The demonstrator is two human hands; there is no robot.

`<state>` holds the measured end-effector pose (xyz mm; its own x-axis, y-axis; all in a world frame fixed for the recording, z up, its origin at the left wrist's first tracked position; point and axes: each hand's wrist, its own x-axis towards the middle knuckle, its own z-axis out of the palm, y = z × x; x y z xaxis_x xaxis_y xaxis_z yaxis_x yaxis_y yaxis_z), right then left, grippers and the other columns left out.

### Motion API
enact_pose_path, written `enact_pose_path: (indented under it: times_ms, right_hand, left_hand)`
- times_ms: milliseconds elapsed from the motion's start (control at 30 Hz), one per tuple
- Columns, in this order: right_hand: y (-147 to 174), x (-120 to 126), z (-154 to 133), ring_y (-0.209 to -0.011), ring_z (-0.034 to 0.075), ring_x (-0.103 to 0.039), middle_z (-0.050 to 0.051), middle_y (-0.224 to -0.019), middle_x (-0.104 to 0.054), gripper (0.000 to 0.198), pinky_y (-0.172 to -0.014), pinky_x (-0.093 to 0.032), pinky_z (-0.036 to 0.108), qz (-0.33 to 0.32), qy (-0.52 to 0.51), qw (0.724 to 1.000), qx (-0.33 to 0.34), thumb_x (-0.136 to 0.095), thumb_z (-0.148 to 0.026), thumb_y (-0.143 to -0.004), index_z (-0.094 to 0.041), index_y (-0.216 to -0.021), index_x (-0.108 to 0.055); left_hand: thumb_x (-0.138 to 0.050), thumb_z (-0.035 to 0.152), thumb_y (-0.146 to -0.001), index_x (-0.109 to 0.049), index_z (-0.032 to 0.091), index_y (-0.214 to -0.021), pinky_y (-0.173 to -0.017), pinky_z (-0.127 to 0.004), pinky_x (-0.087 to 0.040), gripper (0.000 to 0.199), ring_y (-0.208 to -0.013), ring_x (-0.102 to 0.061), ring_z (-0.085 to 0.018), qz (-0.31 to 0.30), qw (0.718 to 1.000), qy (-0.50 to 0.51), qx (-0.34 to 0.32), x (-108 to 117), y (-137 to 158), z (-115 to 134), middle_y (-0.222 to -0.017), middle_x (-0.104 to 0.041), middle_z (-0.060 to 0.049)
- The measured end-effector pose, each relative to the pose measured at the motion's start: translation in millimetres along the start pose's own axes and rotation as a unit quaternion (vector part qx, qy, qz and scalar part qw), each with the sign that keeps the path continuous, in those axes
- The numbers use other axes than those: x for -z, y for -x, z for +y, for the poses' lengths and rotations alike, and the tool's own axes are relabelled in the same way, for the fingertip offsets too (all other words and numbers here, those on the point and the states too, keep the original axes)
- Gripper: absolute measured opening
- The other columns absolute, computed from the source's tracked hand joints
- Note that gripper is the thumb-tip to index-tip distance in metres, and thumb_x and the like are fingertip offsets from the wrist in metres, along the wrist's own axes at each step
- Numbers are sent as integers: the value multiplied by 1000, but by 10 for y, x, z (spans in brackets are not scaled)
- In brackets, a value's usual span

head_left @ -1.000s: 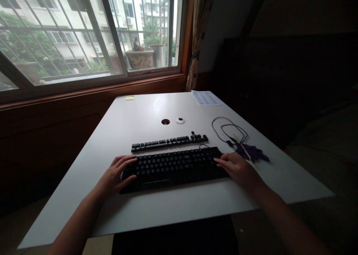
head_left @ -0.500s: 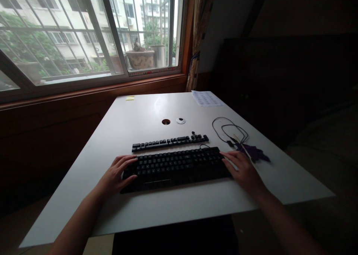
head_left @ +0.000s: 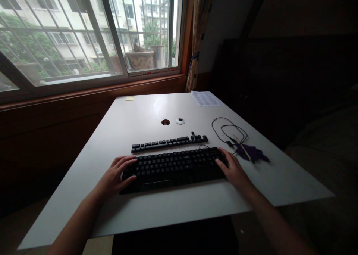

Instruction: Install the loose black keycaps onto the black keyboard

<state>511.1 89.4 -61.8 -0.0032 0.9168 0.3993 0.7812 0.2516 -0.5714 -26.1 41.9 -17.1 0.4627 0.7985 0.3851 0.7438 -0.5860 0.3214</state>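
A black keyboard point(head_left: 167, 169) lies on the white table, its keycaps missing in the lower rows above the front edge. My left hand point(head_left: 115, 173) grips its left end, thumb on the top face near the front and fingers over the back corner. Around the right end, my right hand point(head_left: 232, 169) holds with its thumb on the keys side and fingers at the far corner. Behind the keyboard, loose black keycaps point(head_left: 156, 144) stand in two rows, with one odd small keycap point(head_left: 192, 133) just beyond them.
To the right lie a purple cloth point(head_left: 253, 153), a thin stick point(head_left: 242, 146) and a looped black cable point(head_left: 233, 126). A round hole point(head_left: 165, 122) and its white cover point(head_left: 180, 121) are mid-table. Printed paper point(head_left: 206, 98) and a yellow note point(head_left: 129, 98) lie at the far edge.
My right hand has moved left and closed round the keyboard's right end, its thumb now further over the top. The left hand stays at the left end.
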Motion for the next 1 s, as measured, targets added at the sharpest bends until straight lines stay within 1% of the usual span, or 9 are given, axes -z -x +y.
enact_pose_path:
  times_ms: [100, 233, 467, 633, 800, 1000]
  right_hand:
    - [0, -3, -16, -135, 34, -57, 14, -144, -61, 54, -116, -47, 58, -1, 7, 1000, -3, -53, -53, -101, -27, -148, -51]
    - [4, 1, -23, -133, 34, -58, 13, -143, -62, 55, -114, -47, 58, -2, 4, 1000, 0, -53, -53, -100, -28, -149, -51]
    - [11, -15, -41, -133, 33, -57, 11, -143, -62, 51, -113, -48, 55, 3, 17, 1000, 5, -51, -49, -101, -30, -148, -52]
    - [10, -49, -54, -130, 33, -58, 12, -140, -64, 50, -113, -47, 55, 17, 19, 1000, 17, -52, -47, -100, -28, -146, -54]
    - [36, -37, -116, -134, 33, -56, 12, -144, -62, 49, -115, -45, 55, 16, 29, 999, 34, -47, -45, -102, -28, -148, -51]
    - [54, -15, -145, -134, 33, -55, 11, -146, -61, 51, -115, -46, 56, 10, 22, 1000, 10, -46, -43, -101, -29, -149, -51]
  left_hand:
    - [-69, 38, -97, -46, 34, -153, -114, -53, -50, 62, -138, -50, -31, -2, 1000, 0, 2, -1, 0, -3, -151, -58, -9]
    - [-70, 38, -96, -49, 34, -152, -113, -52, -51, 60, -138, -51, -31, 3, 1000, -1, 0, -2, 0, -4, -150, -59, -8]
    - [-70, 36, -96, -47, 33, -152, -114, -51, -50, 61, -138, -51, -30, 1, 1000, -3, -2, -3, 0, -1, -150, -59, -8]
    - [-71, 37, -96, -48, 33, -152, -114, -51, -50, 61, -137, -51, -30, 1, 1000, -5, 0, 8, -5, 17, -149, -59, -9]
    - [-70, 36, -96, -48, 33, -152, -114, -52, -50, 60, -138, -51, -31, 1, 1000, -6, 1, 13, -8, 23, -150, -59, -9]
    - [-71, 36, -96, -49, 33, -152, -114, -50, -50, 60, -137, -52, -30, 6, 1000, -7, -2, 3, -9, 11, -149, -60, -8]
